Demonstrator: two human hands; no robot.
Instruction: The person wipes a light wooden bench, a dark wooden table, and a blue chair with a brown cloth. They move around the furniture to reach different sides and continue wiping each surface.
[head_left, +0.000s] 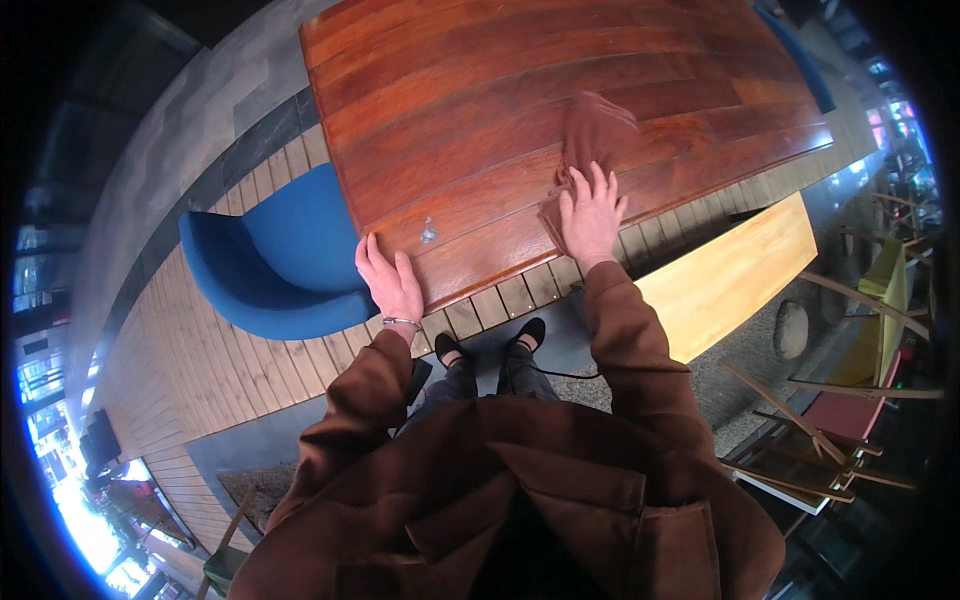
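A long table of reddish-brown wooden planks (465, 150) is in front of me. My right hand (594, 217) lies palm down near the table's front edge, pressing on a thin brown cloth (600, 135). Crumpled and partly blurred, the cloth spreads from under the hand towards the far side. At the table's near left corner rests my left hand (390, 281), holding nothing, its thumb a little away from the fingers. Just right of that hand, a small clear, shiny patch or object (428, 232) sits on the wood; which it is, I cannot tell.
A blue upholstered chair (292, 232) stands against the table's left end. To the right is a low bench with a light wooden top (739, 277). Folding chairs with wooden frames (817, 435) stand farther right. Wooden decking (255, 352) meets a grey floor strip by my feet.
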